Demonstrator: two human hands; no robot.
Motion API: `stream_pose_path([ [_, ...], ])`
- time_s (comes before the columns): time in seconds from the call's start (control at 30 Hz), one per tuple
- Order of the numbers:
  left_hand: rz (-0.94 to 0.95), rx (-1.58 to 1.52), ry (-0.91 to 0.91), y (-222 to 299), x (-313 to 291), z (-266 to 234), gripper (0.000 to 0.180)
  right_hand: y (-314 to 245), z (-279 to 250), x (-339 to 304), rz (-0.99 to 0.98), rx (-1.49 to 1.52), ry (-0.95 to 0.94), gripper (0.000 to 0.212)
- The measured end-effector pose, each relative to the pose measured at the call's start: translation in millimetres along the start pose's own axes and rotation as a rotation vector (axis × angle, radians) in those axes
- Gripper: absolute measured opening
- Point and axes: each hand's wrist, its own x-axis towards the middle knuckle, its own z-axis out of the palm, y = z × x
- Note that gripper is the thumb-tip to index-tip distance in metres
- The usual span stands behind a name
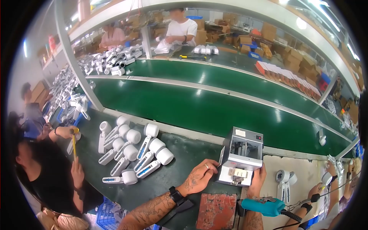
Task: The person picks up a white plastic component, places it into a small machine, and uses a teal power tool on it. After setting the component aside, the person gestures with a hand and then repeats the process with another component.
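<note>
A grey metal screw feeder (pixel 242 157) with a clear window stands on the dark green bench in front of me. My left hand (pixel 200 175), with a ring and a black wristband, grips its lower left side, the fingers bent against the casing. On the opposite side, my right hand (pixel 258 180) holds the feeder's lower right edge; part of this hand is hidden behind the casing. A teal electric screwdriver (pixel 263 207) hangs over my right forearm. Close to my left wrist lies a worn red plate (pixel 216 211).
Several white handheld devices with cylindrical heads (pixel 130 136) lie left of my hands. More stand upright (pixel 283 182) to the right. A green conveyor (pixel 184 101) runs beyond a raised rail. At left, a co-worker holds a yellow tool (pixel 74 142); a blue basket (pixel 107 214) sits below.
</note>
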Motion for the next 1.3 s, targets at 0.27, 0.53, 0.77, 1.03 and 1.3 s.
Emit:
stream_pose_path([
  [0.27, -0.024, -0.039, -0.007, -2, 0, 1, 0.013, -2, -1, 2, -0.037, 0.005, -0.024, 0.022],
  [0.53, -0.007, -0.872, 0.199, 64, 49, -43, 0.067, 13, -5, 5, -0.056, -0.037, 0.007, 0.024],
  [0.77, 0.366, -1.068, 0.213, 147, 62, -94, 0.1, 2, 0, 3, -0.059, -0.065, 0.011, 0.025],
  [1.03, 0.41, -1.063, 0.153, 153, 51, -107, 0.101, 1, 4, -1, -0.02, -0.01, 0.039, 0.024],
  [1.3, 0.388, -1.125, 0.137, 160, 47, -104, 0.105, 3, 0, 1, -0.015, -0.025, 0.025, 0.024],
])
